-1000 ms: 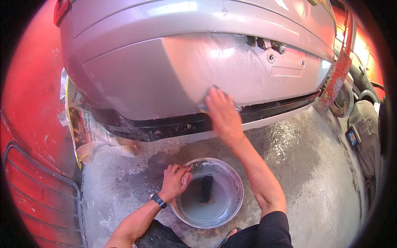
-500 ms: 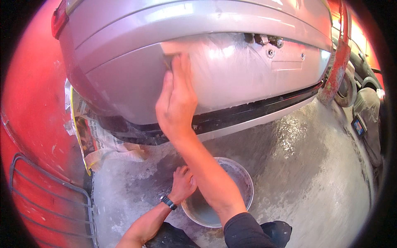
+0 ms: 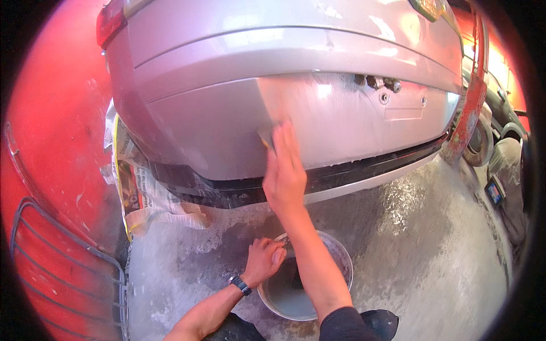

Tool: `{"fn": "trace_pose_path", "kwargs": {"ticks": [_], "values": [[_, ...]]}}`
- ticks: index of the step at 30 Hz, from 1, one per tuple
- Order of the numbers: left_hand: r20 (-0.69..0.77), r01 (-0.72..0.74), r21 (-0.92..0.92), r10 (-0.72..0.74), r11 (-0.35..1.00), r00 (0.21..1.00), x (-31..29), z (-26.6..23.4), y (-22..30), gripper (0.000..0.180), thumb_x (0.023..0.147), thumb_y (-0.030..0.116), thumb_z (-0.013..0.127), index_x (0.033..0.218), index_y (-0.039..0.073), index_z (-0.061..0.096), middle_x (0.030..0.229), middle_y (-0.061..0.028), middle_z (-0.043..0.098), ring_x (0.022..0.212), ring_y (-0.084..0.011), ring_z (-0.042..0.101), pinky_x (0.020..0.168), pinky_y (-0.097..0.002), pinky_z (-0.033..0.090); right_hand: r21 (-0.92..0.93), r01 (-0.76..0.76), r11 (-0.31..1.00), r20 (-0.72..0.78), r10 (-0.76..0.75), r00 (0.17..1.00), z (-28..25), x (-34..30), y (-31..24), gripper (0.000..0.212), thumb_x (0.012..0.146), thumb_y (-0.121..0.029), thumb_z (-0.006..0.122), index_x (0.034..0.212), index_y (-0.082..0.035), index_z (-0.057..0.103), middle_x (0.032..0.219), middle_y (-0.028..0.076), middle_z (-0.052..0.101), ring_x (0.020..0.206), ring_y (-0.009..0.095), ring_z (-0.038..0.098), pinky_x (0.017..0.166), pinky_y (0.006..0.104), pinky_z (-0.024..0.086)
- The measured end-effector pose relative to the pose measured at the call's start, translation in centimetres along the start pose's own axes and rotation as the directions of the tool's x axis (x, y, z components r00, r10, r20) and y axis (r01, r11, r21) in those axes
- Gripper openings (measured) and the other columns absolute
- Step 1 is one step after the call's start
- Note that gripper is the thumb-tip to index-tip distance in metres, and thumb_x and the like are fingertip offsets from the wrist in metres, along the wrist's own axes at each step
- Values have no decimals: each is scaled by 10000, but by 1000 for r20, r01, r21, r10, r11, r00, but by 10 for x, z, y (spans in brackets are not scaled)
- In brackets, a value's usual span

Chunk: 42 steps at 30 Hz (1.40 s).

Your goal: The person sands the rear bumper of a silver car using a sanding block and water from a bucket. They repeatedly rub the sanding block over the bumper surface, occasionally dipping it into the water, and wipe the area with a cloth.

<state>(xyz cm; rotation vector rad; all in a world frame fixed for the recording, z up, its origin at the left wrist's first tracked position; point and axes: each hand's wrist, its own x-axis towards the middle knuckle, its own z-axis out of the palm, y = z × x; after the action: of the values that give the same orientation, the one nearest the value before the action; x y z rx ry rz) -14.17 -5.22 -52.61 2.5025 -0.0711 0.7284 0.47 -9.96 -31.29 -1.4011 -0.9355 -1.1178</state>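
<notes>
Against the silver car bumper [image 3: 239,131], right hand [image 3: 284,170] pressing flat on a sanding pad [image 3: 265,136]; on the wet floor [image 3: 421,250] below, left hand [image 3: 263,260] clamped on the bucket [image 3: 341,264] rim.

My one view comes from my head, wide and bent at the rim, looking down and forward. It sits close over my arms, which enter from the lower edge, with the bumper [image 3: 296,113] ahead and the floor [image 3: 421,238] below.
</notes>
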Motion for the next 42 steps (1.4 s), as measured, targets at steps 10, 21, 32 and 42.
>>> {"fn": "trace_pose_path", "kwargs": {"ticks": [10, 21, 32, 42], "values": [[30, 42, 20, -42, 999, 999, -1, -5, -4, 265, 930, 243, 766, 1176, 142, 768, 1138, -113, 693, 1037, -360, 608, 868, -502, 482, 8, 33, 999, 13, -33, 999, 1, 19, -5, 472, 1001, 19, 642, 1461, 104, 574, 1565, 352, 513, 1447, 530, 508, 1200, 593, 411], [25, 34, -13, -34, 999, 999, -1, -3, 2, 247, 946, 254, 755, 1165, 139, 761, 1131, -102, 673, 1050, -354, 596, 874, -505, 475, -166, -32, 986, -3, 32, 999, 5, 9, -21, 509, 1008, -8, 651, 1495, 97, 546, 1587, 326, 507, 1444, 525, 514, 1207, 605, 390], [61, 55, -9, -54, 998, 997, -2, -1, 3, 269, 955, 259, 716, 1199, 150, 746, 1146, -110, 657, 1080, -361, 578, 895, -524, 471, -166, -22, 986, -145, -2, 989, 30, 21, -22, 534, 986, 10, 672, 1500, 80, 547, 1582, 326, 513, 1454, 514, 515, 1176, 644, 404], [44, 33, -10, -32, 999, 998, -9, 3, 1, 269, 933, 248, 737, 1187, 157, 748, 1145, -106, 658, 1083, -361, 573, 896, -527, 462, -157, -71, 985, -169, 44, 985, 32, 53, -45, 430, 1048, -13, 613, 1459, 105, 566, 1544, 355, 533, 1434, 528, 523, 1192, 575, 426]]}}
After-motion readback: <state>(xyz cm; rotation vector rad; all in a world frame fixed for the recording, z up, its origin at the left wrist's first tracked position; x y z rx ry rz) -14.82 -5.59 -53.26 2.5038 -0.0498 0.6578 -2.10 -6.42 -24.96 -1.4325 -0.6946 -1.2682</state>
